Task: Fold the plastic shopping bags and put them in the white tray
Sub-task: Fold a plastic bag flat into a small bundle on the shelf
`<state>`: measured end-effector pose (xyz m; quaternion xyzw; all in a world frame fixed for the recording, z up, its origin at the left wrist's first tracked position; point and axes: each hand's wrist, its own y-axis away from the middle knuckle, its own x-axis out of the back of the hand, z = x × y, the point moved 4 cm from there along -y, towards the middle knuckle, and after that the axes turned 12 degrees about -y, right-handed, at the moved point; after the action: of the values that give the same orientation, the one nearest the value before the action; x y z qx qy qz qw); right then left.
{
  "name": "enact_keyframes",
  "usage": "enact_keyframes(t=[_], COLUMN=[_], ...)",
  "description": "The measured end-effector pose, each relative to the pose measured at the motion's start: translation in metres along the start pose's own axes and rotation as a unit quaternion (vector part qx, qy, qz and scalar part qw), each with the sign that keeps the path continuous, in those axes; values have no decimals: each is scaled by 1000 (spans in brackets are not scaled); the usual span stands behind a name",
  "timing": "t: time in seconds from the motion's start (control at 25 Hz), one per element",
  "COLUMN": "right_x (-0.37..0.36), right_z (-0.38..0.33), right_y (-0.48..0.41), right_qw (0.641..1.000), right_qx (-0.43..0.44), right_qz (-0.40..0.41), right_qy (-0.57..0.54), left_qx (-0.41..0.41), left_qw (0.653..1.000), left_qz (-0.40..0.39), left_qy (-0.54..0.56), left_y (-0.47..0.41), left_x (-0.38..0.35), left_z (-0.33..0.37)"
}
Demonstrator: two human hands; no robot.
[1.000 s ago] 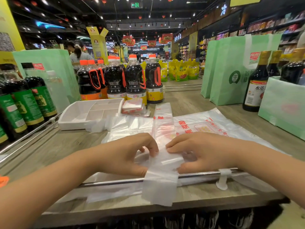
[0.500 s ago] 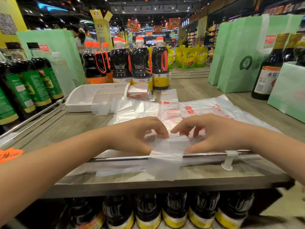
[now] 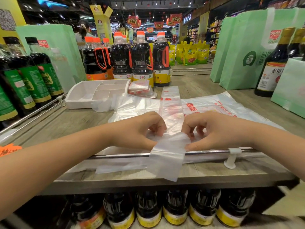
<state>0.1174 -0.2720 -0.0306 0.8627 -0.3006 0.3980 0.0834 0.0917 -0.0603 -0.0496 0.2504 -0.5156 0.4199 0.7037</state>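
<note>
A clear plastic bag folded into a long narrow strip [image 3: 170,103] runs from the shelf's middle toward me, its near end [image 3: 166,161] drooping over the metal rail. My left hand [image 3: 138,131] and my right hand [image 3: 212,129] pinch the strip from either side with curled fingers, lifting a fold near the rail. More unfolded bags with red print [image 3: 212,106] lie flat underneath and to the right. The white divided tray [image 3: 77,98] sits at the back left. A small stack of folded bags [image 3: 140,87] lies beside the tray's right side.
Dark sauce bottles with orange caps [image 3: 142,63] stand behind the tray, green-labelled bottles [image 3: 41,70] to the left. Green paper bags [image 3: 244,52] and a bottle [image 3: 272,66] stand at right. A metal rail [image 3: 125,155] runs along the shelf's front edge; more bottles [image 3: 175,207] stand below.
Both hands have shifted from pressing flat on the strip to pinching it with curled fingers, raising a fold. The camera has tilted down, showing the lower shelf.
</note>
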Motion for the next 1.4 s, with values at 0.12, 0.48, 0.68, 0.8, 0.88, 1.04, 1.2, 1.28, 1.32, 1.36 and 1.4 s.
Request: enact_keyframes(t=[0.12,0.48,0.68,0.8,0.88,1.04,1.2,1.28,1.32,1.36,1.4], right_x=[-4,2,0,2,2,-2,-3,-4,-4,-4,-3], right_z=[-1,-2,-2,-5,-6,-3,-3,-2,-1,0,1], right_y=[-1,-1,-4,-2,-2,-4,-6,-8,-8,-7,-7], right_qw=[999,994,995,992,988,981,983,981,980,978,976], right_qx=[30,53,41,27,19,-59,-129,-152,-164,-174,-185], right_qz=[-8,59,43,50,54,30,37,45,49,51,55], right_qy=[-7,-77,-84,-114,-143,-180,-129,-109,-107,-106,-104], left_qx=[26,-25,-24,3,5,26,96,131,139,141,142], left_qw=[999,998,997,993,992,987,977,965,961,957,955], left_qz=[6,0,2,28,22,17,55,78,85,89,91], left_qy=[29,51,69,115,123,157,182,212,225,238,245], left_y=[0,0,-4,-5,-6,-6,-10,-11,-11,-11,-10], left_x=[1,2,4,6,5,2,2,3,3,3,4], left_z=[0,6,5,3,4,4,1,-2,-3,-4,-4])
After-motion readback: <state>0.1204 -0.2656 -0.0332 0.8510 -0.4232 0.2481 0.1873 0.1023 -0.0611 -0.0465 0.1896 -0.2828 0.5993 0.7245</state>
